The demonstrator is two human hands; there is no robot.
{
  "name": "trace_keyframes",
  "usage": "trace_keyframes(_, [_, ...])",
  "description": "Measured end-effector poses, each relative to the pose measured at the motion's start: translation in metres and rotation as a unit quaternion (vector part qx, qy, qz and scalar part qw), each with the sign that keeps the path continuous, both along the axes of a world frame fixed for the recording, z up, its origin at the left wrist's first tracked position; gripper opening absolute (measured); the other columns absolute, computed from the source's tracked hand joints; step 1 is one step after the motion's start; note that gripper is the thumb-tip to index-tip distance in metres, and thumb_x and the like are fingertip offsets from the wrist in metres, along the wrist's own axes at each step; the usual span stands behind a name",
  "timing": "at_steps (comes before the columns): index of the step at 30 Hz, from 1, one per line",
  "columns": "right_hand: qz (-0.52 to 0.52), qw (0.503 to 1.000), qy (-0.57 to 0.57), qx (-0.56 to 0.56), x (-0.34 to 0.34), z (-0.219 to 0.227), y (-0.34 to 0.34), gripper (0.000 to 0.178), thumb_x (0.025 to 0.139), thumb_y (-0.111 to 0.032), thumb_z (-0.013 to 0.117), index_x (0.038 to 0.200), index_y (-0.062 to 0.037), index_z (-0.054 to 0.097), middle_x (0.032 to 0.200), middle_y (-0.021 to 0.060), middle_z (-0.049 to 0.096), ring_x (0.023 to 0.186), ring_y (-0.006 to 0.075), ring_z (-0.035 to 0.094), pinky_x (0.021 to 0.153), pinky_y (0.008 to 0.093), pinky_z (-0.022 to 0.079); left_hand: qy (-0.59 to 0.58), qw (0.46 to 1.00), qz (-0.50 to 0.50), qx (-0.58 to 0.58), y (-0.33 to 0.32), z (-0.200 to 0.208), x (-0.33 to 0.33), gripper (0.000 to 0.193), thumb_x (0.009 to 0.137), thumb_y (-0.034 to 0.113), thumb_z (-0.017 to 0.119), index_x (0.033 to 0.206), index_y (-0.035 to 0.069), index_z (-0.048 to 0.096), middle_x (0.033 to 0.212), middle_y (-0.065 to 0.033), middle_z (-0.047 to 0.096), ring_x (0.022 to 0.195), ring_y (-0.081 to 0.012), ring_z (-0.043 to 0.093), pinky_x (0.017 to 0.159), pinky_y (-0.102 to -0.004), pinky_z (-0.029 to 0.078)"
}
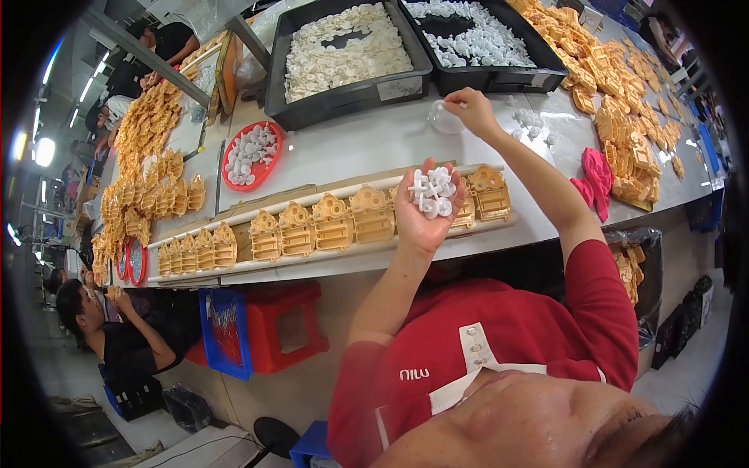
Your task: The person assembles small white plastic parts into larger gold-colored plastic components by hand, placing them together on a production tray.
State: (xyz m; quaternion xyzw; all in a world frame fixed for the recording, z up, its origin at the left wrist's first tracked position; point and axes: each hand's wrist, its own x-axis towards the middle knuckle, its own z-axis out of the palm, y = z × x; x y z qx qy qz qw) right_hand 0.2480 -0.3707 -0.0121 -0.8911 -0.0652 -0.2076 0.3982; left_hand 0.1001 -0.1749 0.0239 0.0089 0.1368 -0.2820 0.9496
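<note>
A heap of small white plastic parts (434, 193), some cross-shaped and some round, lies in the cupped palm of my left hand (423, 222). That hand is over the row of orange plastic housings (335, 222), which stand side by side along a white rail (234, 222). Farther off, my right hand (474, 113) has its fingertips pinched together; whatever may be between them is too small to make out. Beside those fingertips, on the table, is a clear round plastic dish (445, 119).
Two black trays (347, 97) of white parts stand at the back. A red round tray (253, 156) of white pieces is left. Orange housings (628, 132) are heaped at both sides. A pink cloth (594, 183) lies right. Another person (117, 335) sits at far left beside a red stool (289, 324).
</note>
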Motion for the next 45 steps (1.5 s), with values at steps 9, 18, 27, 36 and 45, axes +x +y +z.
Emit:
trace_keyframes(9, [0.166, 0.515, 0.273, 0.795, -0.023, 0.025, -0.029, 0.015, 0.085, -0.011, 0.062, 0.097, -0.0033, 0.059, 0.080, 0.0006, 0.053, 0.071, 0.0082, 0.045, 0.052, 0.0181, 0.034, 0.019, 1.000, -0.004, 0.001, -0.004, 0.000, -0.008, 0.035, 0.089, 0.035, 0.046, 0.113, 0.010, 0.055, 0.109, -0.0158, 0.057, 0.099, -0.0322, 0.055, 0.085, -0.0451, 0.047])
trace_keyframes(18, [0.256, 0.557, 0.306, 0.728, -0.059, 0.035, -0.045, 0.012, 0.088, -0.015, 0.058, 0.096, -0.0061, 0.058, 0.083, -0.0009, 0.052, 0.073, 0.0076, 0.045, 0.054, 0.0181, 0.035, 0.018, 0.999, -0.001, 0.034, -0.005, 0.003, -0.016, 0.036, 0.090, 0.036, 0.045, 0.113, 0.009, 0.054, 0.110, -0.0146, 0.058, 0.100, -0.0315, 0.055, 0.084, -0.0440, 0.047])
trace_keyframes(27, [0.069, 0.858, 0.412, 0.300, -0.137, 0.023, -0.076, 0.013, 0.080, -0.018, 0.065, 0.086, -0.0068, 0.065, 0.077, -0.0056, 0.056, 0.066, 0.0023, 0.042, 0.057, 0.0175, 0.030, 0.027, 0.997, 0.014, 0.067, 0.015, -0.004, -0.035, 0.039, 0.089, 0.037, 0.047, 0.116, 0.010, 0.051, 0.109, -0.0140, 0.058, 0.099, -0.0305, 0.056, 0.084, -0.0434, 0.047])
trace_keyframes(36, [0.024, 0.861, 0.448, 0.240, -0.135, 0.022, -0.067, 0.018, 0.074, -0.025, 0.069, 0.082, -0.0088, 0.068, 0.069, -0.0049, 0.057, 0.061, 0.0040, 0.042, 0.053, 0.0189, 0.028, 0.027, 0.997, 0.008, 0.072, 0.014, -0.006, -0.044, 0.039, 0.089, 0.036, 0.045, 0.117, 0.010, 0.050, 0.110, -0.0145, 0.057, 0.100, -0.0304, 0.055, 0.084, -0.0433, 0.047])
trace_keyframes(45, [0.011, 0.880, 0.442, 0.176, -0.135, 0.023, -0.065, 0.018, 0.073, -0.027, 0.070, 0.074, -0.0094, 0.066, 0.065, -0.0029, 0.056, 0.060, 0.0058, 0.042, 0.050, 0.0205, 0.029, 0.016, 0.997, 0.009, 0.076, 0.016, -0.009, -0.045, 0.040, 0.089, 0.036, 0.046, 0.119, 0.010, 0.050, 0.110, -0.0141, 0.057, 0.100, -0.0302, 0.055, 0.085, -0.0432, 0.046])
